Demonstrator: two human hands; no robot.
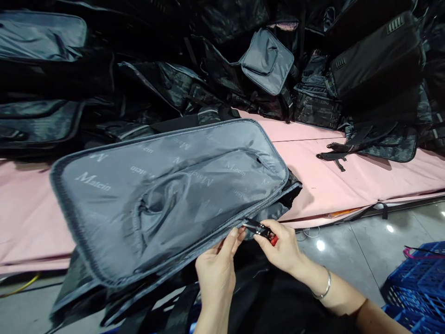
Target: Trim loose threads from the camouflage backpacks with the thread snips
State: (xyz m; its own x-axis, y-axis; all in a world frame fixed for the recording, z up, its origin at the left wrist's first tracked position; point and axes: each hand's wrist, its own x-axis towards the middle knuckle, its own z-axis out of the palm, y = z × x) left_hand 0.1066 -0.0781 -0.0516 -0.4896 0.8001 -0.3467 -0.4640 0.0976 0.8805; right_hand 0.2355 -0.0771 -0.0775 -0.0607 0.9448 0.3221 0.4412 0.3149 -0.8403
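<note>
A backpack panel with grey printed lining (104,204) lies across the front, its lining facing up. My left hand (219,260) pinches at the panel's near edge with thumb and fingertips; what sits between them is too small to make out. Just to its right, my right hand (281,243) is closed round a pair of black thread snips (256,227) with a red part on the handle. The blades of the snips point left and reach almost to my left fingertips, beside the seam.
Several dark camouflage backpacks (316,109) are piled behind, some showing grey lining (269,60). A pink-covered table (327,185) runs beneath them. Blue plastic crates (417,278) stand on the tiled floor (354,250) at lower right.
</note>
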